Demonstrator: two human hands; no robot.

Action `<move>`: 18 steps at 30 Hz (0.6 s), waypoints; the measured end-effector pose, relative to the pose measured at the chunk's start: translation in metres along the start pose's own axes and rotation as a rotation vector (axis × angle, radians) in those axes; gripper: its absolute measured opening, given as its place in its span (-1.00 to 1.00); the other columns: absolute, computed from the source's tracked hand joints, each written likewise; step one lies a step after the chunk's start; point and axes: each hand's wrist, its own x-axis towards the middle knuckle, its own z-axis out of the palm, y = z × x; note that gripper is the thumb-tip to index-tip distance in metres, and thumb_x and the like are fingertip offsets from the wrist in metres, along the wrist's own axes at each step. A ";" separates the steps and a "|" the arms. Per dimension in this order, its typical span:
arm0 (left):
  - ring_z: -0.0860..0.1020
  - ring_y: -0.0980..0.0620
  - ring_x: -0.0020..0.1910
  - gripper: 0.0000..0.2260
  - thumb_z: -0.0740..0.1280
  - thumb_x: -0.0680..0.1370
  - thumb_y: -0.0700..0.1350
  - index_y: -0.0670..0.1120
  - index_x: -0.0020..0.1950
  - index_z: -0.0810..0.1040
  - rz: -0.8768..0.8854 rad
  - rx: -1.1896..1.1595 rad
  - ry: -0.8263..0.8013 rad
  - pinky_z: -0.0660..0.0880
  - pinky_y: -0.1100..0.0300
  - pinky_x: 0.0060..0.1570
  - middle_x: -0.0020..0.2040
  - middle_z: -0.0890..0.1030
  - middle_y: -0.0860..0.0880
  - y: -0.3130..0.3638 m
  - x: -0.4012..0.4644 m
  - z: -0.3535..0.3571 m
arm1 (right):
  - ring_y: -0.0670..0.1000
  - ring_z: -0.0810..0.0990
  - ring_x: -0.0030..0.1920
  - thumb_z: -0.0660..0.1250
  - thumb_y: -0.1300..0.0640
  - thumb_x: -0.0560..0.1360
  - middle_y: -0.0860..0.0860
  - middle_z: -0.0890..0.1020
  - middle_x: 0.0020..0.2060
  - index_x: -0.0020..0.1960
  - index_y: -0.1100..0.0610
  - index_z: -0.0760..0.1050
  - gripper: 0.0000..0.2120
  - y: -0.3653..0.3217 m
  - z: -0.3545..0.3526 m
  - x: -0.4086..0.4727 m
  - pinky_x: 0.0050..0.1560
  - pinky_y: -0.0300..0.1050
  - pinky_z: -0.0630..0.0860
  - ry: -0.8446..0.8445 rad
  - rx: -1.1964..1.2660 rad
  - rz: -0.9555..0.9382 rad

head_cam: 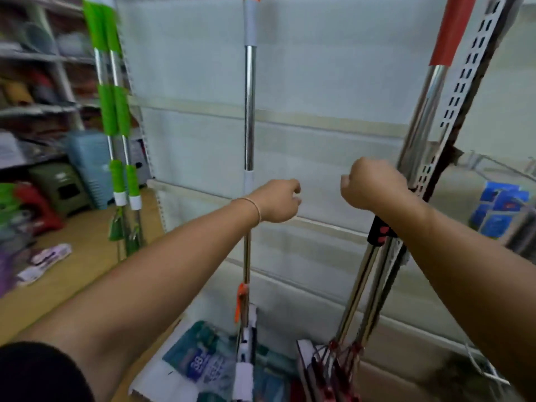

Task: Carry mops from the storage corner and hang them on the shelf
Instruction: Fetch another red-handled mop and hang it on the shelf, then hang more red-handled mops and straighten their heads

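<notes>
Three sets of mops hang upright against the pale shelf back panel (319, 82): two green-handled mops (116, 111) on the left, one orange-and-grey mop (249, 111) in the middle, and two red-handled mops (426, 111) on the right beside the slotted shelf upright (470, 68). My left hand (275, 201) is a closed fist just right of the middle pole, with the wrist crossing in front of it. My right hand (374, 184) is also a fist, its outer edge overlapping the red mops' poles. Any finger contact there is hidden.
Plastic stools (61, 184) and a blue basket (90, 166) stand on the floor at left, below shelves of goods. Packaged items (203, 364) lie at the shelf's foot under the mop heads. Blue packs (499, 210) hang on a wire rack at right.
</notes>
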 end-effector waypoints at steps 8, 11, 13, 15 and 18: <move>0.53 -0.15 0.20 -0.69 0.21 0.60 -0.01 -0.09 0.29 0.46 -0.290 0.043 0.088 0.40 0.15 0.09 0.22 0.59 -0.15 -0.133 -0.110 -0.043 | 0.22 0.50 -0.22 0.19 -0.09 0.56 0.14 0.50 -0.34 -0.35 0.16 0.44 -0.58 -0.119 0.034 -0.022 -0.18 -0.07 0.44 -0.019 0.181 -0.226; 0.51 -0.16 0.22 -0.70 0.22 0.58 -0.02 -0.09 0.28 0.47 -0.404 0.090 0.135 0.41 0.13 0.11 0.24 0.58 -0.15 -0.185 -0.157 -0.066 | 0.22 0.54 -0.18 0.15 -0.13 0.58 0.14 0.56 -0.30 -0.27 0.18 0.53 -0.54 -0.183 0.041 -0.032 -0.14 -0.04 0.52 -0.057 0.238 -0.320; 0.51 -0.19 0.20 -0.73 0.21 0.59 -0.04 -0.11 0.22 0.50 -0.452 0.125 0.157 0.43 0.11 0.09 0.20 0.59 -0.17 -0.217 -0.190 -0.083 | 0.22 0.53 -0.19 0.13 -0.13 0.60 0.12 0.53 -0.36 -0.28 0.20 0.50 -0.53 -0.230 0.046 -0.040 -0.18 -0.07 0.46 -0.094 0.263 -0.375; 0.53 -0.20 0.14 -0.74 0.19 0.60 -0.06 -0.15 0.20 0.50 -0.498 0.138 0.163 0.47 0.08 0.07 0.17 0.59 -0.18 -0.247 -0.224 -0.103 | 0.22 0.52 -0.19 0.14 -0.13 0.60 0.10 0.50 -0.36 -0.27 0.19 0.49 -0.54 -0.278 0.052 -0.047 -0.18 -0.08 0.44 -0.114 0.292 -0.425; 0.52 -0.17 0.17 -0.70 0.19 0.61 -0.03 -0.13 0.27 0.47 -0.584 0.140 0.182 0.48 0.06 0.13 0.22 0.57 -0.16 -0.296 -0.273 -0.135 | 0.18 0.48 -0.19 0.15 -0.14 0.60 0.12 0.53 -0.29 -0.19 0.20 0.52 -0.56 -0.354 0.058 -0.060 -0.15 -0.08 0.47 -0.150 0.315 -0.492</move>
